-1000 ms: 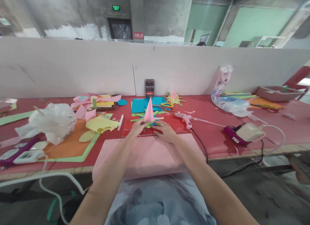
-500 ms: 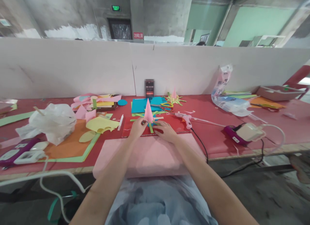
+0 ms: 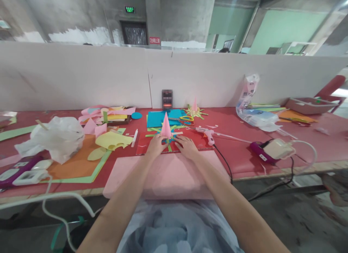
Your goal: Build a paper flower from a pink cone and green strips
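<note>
A pink folded-paper cone (image 3: 166, 127) stands upright before me, with green paper strips (image 3: 170, 147) and blue paper spreading from its base. My left hand (image 3: 157, 146) rests at the cone's lower left, fingers stretched out and thumb apart, touching the base. On the other side, my right hand (image 3: 187, 146) lies with fingers extended over the strips at the lower right. Both hands are low on a red sheet (image 3: 143, 142). A second, similar pink cone on yellow-green strips (image 3: 194, 108) stands farther back. Scissors (image 3: 185, 119) lie on blue card (image 3: 156, 119) just behind.
To the right are a pink glue gun (image 3: 208, 134) with a black cord and a purple power strip (image 3: 261, 152). Paper scraps (image 3: 112, 139), a white pen (image 3: 135, 138) and a crumpled plastic bag (image 3: 61, 138) lie left. A white partition (image 3: 108, 78) bounds the back.
My left fingers have shifted slightly and lie flatter at the cone's base. My right fingers have straightened out. The cone stays in place.
</note>
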A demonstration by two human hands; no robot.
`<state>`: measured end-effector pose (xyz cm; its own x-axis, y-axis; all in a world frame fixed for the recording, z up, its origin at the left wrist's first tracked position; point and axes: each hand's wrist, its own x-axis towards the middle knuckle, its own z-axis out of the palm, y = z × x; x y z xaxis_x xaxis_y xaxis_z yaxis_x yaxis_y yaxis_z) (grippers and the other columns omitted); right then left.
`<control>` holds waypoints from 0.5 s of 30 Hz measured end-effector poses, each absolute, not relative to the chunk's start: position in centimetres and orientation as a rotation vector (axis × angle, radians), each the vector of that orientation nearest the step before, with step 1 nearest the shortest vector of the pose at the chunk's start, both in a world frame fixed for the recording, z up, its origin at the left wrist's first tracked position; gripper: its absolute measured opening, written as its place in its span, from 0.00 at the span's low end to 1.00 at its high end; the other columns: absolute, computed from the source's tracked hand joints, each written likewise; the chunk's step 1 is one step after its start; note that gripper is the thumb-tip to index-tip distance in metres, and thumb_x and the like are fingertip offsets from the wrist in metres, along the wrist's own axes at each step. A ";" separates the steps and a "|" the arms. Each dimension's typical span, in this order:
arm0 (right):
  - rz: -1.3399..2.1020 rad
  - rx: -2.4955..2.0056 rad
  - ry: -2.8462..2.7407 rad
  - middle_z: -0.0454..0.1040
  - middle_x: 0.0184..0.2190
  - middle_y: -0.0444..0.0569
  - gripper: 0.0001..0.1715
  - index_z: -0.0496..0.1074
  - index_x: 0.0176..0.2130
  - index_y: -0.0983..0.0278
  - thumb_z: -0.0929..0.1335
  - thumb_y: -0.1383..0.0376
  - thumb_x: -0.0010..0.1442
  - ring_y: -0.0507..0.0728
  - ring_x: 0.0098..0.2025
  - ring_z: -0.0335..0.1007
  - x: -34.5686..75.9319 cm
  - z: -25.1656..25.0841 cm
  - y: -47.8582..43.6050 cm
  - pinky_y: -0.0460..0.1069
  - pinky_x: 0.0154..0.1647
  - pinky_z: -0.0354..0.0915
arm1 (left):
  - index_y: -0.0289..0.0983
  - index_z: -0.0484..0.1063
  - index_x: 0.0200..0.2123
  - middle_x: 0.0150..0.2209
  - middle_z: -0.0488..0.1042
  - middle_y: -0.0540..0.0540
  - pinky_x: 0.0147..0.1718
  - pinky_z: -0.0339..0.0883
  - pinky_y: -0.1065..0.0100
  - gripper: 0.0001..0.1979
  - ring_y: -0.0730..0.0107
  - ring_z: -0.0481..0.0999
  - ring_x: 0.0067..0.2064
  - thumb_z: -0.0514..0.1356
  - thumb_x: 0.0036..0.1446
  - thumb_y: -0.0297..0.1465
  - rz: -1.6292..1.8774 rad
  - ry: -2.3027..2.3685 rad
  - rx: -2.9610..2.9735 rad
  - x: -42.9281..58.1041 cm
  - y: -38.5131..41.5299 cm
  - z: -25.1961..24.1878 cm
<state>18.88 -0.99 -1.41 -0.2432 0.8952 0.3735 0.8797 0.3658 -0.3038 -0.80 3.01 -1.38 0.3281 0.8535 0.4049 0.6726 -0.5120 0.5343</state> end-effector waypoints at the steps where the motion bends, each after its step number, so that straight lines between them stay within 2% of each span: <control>1: 0.043 -1.547 -2.152 0.64 0.57 0.45 0.20 0.66 0.54 0.53 0.58 0.58 0.64 0.59 0.58 0.58 18.8 -1.3 -0.9 0.58 0.56 0.56 | 0.39 0.75 0.41 0.41 0.71 0.43 0.47 0.63 0.65 0.14 0.62 0.71 0.44 0.62 0.50 0.35 0.965 1.374 2.321 -0.8 3.1 -1.4; 3: 0.030 -1.560 -2.149 0.68 0.54 0.47 0.19 0.68 0.51 0.55 0.59 0.58 0.63 0.58 0.54 0.62 18.4 -0.9 -0.6 0.55 0.53 0.58 | 0.40 0.74 0.42 0.41 0.71 0.43 0.46 0.63 0.64 0.14 0.62 0.70 0.44 0.62 0.50 0.35 0.965 1.373 2.319 -0.8 3.1 -1.5; 5: -0.007 -1.609 -2.117 0.73 0.46 0.50 0.17 0.70 0.47 0.59 0.61 0.59 0.61 0.58 0.48 0.67 17.8 -0.5 -0.2 0.53 0.49 0.61 | 0.39 0.75 0.42 0.40 0.71 0.42 0.45 0.64 0.64 0.15 0.61 0.70 0.44 0.62 0.49 0.34 0.951 1.378 2.326 -0.8 3.2 -1.5; 8: -0.106 -1.710 -2.000 0.74 0.38 0.53 0.14 0.71 0.41 0.63 0.60 0.63 0.61 0.59 0.42 0.68 16.7 -0.3 0.5 0.52 0.45 0.61 | 0.38 0.75 0.42 0.40 0.70 0.42 0.45 0.64 0.63 0.15 0.60 0.70 0.44 0.63 0.49 0.33 0.934 1.381 2.335 -0.9 3.2 -1.4; 15: -0.250 -1.503 -2.016 0.67 0.50 0.54 0.17 0.67 0.49 0.63 0.58 0.64 0.62 0.61 0.53 0.58 16.0 -0.9 0.5 0.53 0.50 0.57 | 0.36 0.74 0.42 0.42 0.70 0.41 0.47 0.64 0.63 0.13 0.60 0.71 0.45 0.60 0.51 0.29 0.982 1.319 2.332 -1.0 3.2 -1.4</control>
